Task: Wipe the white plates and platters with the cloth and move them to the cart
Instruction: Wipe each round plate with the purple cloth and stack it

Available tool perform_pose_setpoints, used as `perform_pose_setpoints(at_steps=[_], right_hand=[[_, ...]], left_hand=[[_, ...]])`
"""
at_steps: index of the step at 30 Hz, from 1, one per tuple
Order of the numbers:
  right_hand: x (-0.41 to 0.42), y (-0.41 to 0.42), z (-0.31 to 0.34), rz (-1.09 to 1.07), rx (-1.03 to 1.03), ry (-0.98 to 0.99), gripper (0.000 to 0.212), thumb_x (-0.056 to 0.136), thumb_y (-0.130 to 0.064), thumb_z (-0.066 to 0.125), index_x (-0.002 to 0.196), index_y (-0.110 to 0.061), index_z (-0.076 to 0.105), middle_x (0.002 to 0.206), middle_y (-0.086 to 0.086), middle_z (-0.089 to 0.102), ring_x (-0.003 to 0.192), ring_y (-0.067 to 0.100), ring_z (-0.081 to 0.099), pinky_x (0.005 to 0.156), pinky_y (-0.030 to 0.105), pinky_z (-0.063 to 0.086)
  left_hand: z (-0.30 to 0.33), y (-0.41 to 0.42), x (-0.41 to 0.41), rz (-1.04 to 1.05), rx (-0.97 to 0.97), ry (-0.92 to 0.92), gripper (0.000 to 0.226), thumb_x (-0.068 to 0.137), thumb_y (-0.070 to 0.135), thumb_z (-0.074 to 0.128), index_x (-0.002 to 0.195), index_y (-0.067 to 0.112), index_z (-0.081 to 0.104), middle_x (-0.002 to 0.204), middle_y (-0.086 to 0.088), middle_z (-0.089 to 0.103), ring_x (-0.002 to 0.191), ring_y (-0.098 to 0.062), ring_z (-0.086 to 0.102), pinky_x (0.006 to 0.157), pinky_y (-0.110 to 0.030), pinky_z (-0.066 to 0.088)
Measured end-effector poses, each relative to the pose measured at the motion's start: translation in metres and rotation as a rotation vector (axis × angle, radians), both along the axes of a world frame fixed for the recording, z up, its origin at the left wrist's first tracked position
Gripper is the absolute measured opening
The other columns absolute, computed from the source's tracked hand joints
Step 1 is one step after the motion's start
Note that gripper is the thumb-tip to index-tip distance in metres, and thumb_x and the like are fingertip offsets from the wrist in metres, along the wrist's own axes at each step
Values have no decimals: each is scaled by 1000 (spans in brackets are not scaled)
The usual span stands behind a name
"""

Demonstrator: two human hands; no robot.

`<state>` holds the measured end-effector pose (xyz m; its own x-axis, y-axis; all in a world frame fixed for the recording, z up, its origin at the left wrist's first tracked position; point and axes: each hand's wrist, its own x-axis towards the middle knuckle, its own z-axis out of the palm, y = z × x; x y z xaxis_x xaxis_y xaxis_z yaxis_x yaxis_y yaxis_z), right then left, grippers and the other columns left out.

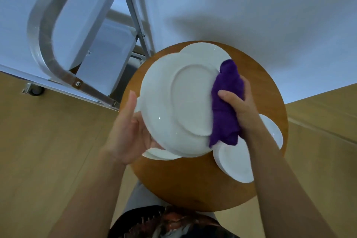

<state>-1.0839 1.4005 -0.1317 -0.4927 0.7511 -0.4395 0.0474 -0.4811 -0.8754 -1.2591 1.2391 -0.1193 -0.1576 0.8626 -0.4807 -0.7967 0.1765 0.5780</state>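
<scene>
Your forearms reach up from the bottom edge, over a patterned garment (173, 224) at your waist. Your left hand (125, 131) supports the big white plate (173, 102) from its left rim, fingers straight along the edge and thumb side behind it, so the plate is tilted with its underside and raised foot ring facing you. Your right hand (241, 108) has its fingers curled round a bunched purple cloth (226, 106) and presses it against the right side of the plate's underside, the cloth running from the upper rim down to the lower rim.

Below the held plate sits the round wooden tabletop (183, 185). On it, a smaller white plate (235, 162) lies at the lower right, partly under your right forearm, another white dish (274, 131) shows just beyond that wrist, and a white rim (160, 155) peeks out beneath the held plate's lower left. A metal cart (63, 44) with white trays stands to the upper left on the tan floor (48, 141).
</scene>
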Motion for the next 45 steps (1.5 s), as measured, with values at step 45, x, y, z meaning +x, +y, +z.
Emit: perform_pose_setpoints(at_steps=[45], right_hand=[[-45, -52, -3, 150, 185, -75, 36, 81, -46, 45, 116, -43, 39, 109, -10, 59, 95, 7, 63, 70, 15, 52]], left_hand=[[29, 9, 43, -47, -247, 703, 56, 57, 63, 55, 106, 35, 56, 89, 12, 69, 90, -10, 67, 65, -20, 56]])
